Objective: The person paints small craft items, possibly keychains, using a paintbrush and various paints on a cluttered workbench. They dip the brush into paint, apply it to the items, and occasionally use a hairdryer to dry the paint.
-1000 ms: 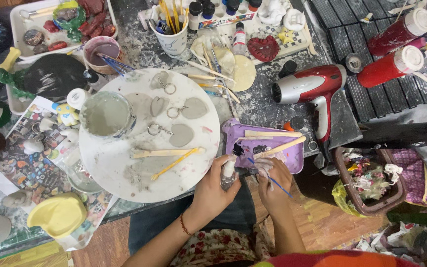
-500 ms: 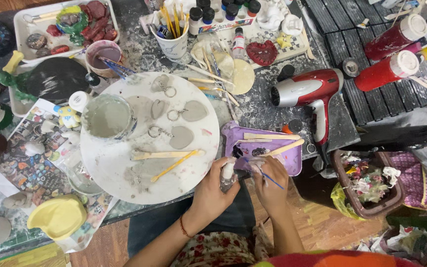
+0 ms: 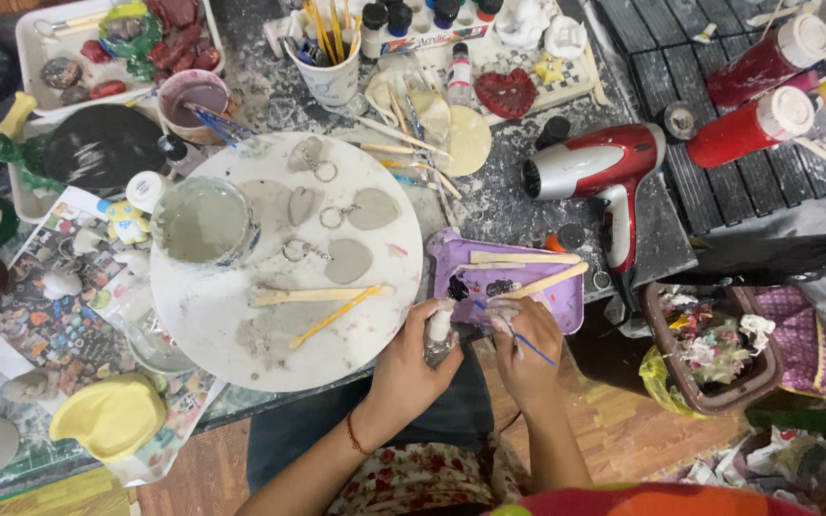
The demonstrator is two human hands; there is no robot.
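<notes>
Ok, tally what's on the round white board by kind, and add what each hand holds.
Heart-shaped clay keychains on the round white board: 4
Cup of grey liquid: 1
Wooden stick: 1
Yellow tool: 1
Small bottle in the left hand: 1
Thin blue brush in the right hand: 1
Total: 9

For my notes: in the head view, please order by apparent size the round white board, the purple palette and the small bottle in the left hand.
1. Round white board
2. Purple palette
3. Small bottle, partly hidden by the left hand
</notes>
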